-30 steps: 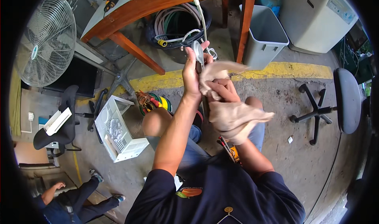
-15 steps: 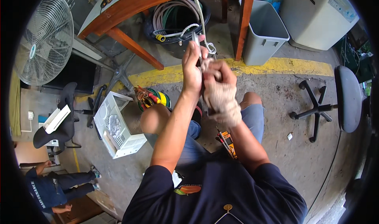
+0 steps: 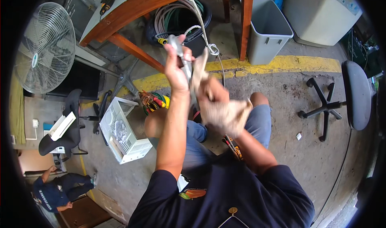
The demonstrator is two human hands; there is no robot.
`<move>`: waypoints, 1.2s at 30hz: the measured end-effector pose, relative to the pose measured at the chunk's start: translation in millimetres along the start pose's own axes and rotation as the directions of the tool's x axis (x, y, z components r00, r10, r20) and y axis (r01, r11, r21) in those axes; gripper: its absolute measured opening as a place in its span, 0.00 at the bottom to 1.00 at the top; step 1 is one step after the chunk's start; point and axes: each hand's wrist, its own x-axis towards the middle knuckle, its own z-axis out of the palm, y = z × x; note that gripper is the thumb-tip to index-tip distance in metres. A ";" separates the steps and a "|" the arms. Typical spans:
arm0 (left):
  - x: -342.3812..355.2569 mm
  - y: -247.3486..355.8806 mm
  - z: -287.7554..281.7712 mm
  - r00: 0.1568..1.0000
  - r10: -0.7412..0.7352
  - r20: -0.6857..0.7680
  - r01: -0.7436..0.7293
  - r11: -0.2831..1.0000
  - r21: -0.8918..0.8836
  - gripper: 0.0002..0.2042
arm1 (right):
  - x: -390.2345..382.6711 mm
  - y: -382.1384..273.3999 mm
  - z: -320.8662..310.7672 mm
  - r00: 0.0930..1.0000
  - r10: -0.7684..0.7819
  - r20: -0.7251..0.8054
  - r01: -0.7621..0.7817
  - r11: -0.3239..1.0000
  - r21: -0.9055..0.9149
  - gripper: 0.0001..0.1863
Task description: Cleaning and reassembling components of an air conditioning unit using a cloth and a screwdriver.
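Observation:
My bare left hand [image 3: 176,76] is closed around a long silver metal piece [image 3: 186,67] with a rounded upper end; its exact kind I cannot make out. Close beside it on the right, my right hand [image 3: 221,107] wears a beige glove that leaves the curled fingers bare, and it is smeared by motion. Those fingers grip a beige cloth [image 3: 198,69], which lies along the metal piece. A white cord [image 3: 196,11] with a knotted loop hangs just beyond both hands.
Ahead stands a wooden table [image 3: 132,15], with a coiled hose [image 3: 173,17] beneath and a grey bin [image 3: 269,39] at right. A white slotted casing [image 3: 134,149], a tool bucket [image 3: 161,101] and a fan [image 3: 44,47] are left. A wheeled chair [image 3: 356,95] stands right; another person [image 3: 52,190] is far left.
Both hands have shifted left, and the metal piece has tilted so its rounded end shows. My right hand has moved slightly down and away from the left. The view has shifted a little.

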 end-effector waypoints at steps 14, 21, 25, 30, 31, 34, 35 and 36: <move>-2.0 15.6 -11.3 0.995 0.095 -0.038 -0.095 0.995 0.007 0.32 | -24.2 -13.8 -27.6 0.992 0.034 0.120 -0.058 0.977 0.206 0.17; -4.2 6.8 -3.4 0.995 0.063 -0.081 -0.051 0.989 0.136 0.28 | 25.1 -28.0 4.1 0.967 0.222 0.121 -0.233 0.969 0.079 0.03; 1.7 8.0 -7.4 0.969 0.145 -0.199 -0.107 0.976 0.190 0.18 | -11.9 -16.1 -13.2 0.954 0.199 0.224 -0.227 0.968 0.109 0.03; -8.6 -10.9 10.9 0.981 0.164 -0.100 -0.129 0.948 0.290 0.21 | 33.2 -24.6 -2.3 0.929 0.361 0.082 -0.369 0.924 0.105 0.03; -7.4 -10.3 9.6 0.982 0.164 -0.097 -0.130 0.949 0.289 0.21 | 31.5 -22.8 -3.1 0.930 0.359 0.079 -0.366 0.925 0.106 0.03; -5.1 -2.2 -3.4 0.979 0.165 -0.122 -0.129 0.956 0.262 0.20 | 9.1 -16.0 -8.3 0.912 0.378 0.162 -0.387 0.922 0.029 0.03; -3.7 -1.3 -6.4 0.977 0.167 -0.132 -0.130 0.959 0.253 0.19 | 4.5 -13.2 -9.1 0.903 0.385 0.190 -0.393 0.920 0.003 0.03; -3.4 0.8 -4.8 0.976 0.168 -0.137 -0.130 0.959 0.253 0.19 | 2.3 -13.9 -9.3 0.901 0.387 0.194 -0.395 0.919 0.002 0.03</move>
